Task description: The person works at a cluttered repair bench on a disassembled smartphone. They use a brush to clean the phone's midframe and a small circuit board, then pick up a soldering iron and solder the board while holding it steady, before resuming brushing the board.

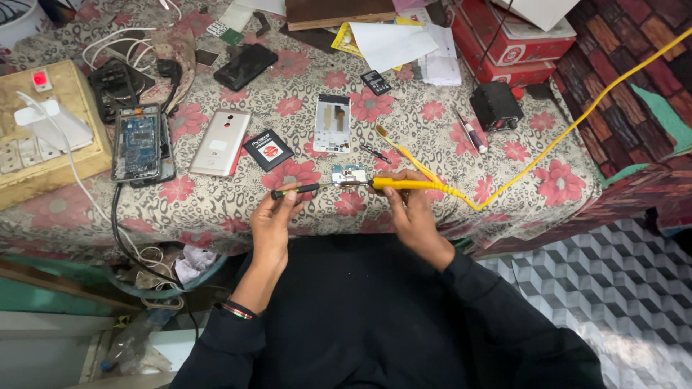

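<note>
My left hand (272, 216) grips a thin black tool with a green band (297, 190), its tip pointing right toward a small circuit board (349, 173) on the flowered tablecloth. My right hand (407, 205) holds a yellow-handled soldering iron (404, 184), its tip pointing left at the same board. The iron's yellow cord (548, 148) runs off to the upper right. Both hands hover at the table's near edge.
An opened phone with its board exposed (140, 144), a silver back cover (220, 142), a white phone frame (333, 123), a black phone (245, 65), a black square box (268, 150), a small black unit (494, 105), red boxes (504, 50) and a switchboard (43, 130) lie on the table (216, 209).
</note>
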Tool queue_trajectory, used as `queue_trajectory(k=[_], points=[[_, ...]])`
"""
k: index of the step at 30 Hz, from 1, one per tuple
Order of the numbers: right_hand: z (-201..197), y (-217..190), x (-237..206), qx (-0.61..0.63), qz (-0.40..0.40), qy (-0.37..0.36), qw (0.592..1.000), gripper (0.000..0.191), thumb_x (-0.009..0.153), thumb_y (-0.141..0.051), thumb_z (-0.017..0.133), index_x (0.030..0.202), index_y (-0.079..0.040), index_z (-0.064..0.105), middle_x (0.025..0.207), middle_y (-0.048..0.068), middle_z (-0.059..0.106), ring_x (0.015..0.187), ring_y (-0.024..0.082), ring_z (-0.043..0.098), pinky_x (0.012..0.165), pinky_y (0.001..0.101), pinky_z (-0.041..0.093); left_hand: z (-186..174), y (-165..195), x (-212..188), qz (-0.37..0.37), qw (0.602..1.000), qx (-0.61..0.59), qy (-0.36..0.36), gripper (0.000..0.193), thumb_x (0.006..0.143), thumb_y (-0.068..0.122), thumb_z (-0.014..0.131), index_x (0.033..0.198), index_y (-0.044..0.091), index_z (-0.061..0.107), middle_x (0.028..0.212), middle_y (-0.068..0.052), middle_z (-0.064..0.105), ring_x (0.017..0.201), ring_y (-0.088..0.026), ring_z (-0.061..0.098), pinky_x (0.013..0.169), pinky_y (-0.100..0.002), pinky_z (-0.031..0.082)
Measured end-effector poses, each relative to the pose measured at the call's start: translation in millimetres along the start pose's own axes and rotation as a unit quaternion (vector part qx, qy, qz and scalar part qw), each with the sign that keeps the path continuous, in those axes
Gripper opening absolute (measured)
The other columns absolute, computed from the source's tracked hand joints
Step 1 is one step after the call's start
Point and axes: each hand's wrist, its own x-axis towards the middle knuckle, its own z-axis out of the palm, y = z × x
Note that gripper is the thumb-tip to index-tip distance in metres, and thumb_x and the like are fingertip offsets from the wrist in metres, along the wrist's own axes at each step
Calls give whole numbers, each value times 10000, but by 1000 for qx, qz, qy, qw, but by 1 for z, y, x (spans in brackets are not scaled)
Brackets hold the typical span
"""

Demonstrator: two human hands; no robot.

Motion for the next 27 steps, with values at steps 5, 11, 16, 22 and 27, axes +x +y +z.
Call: queue_trajectory(k=[5,11,16,22,27], points=[[-3,-6,0,-34,-1,1,999,184,1088,-40,517,1249,1,438,1168,183,686,1081,218,733,934,325,575,0,2,0,1,1000,8,-2,250,994,189,678,1181,34,737,1204,-42,737,1047,-96,684,904,-267,588],[-2,-6,1,-3,0,-2,1000,196,1091,-50,504,1250,10,406,1190,177,675,1101,215,735,948,322,584,1,3,-1,-3,1000,3,-2,258,988,204,685,1181,40,736,1204,-44,732,1060,-99,684,910,-275,587],[-4,-5,-1,-84,-24,-14,996,186,1082,-14,537,1255,-2,470,1151,198,662,1052,235,734,891,339,580,0,2,-1,-1,1000,6,-1,264,986,209,688,1184,40,733,1209,-44,734,1062,-100,682,911,-275,585],[-5,-8,-3,-201,-131,-4,971,237,1055,-23,575,1243,-6,432,1162,193,690,1030,268,695,915,362,538,0,0,0,1,1000,3,1,262,984,202,690,1184,38,732,1194,-47,738,1052,-102,685,905,-276,585],[-6,-9,0,-59,-9,-14,998,200,1089,-63,526,1254,-14,425,1157,158,700,1073,216,739,927,331,571,-1,-1,1,2,1000,4,-2,255,993,192,683,1188,35,733,1191,-46,736,1040,-100,687,895,-269,584]])
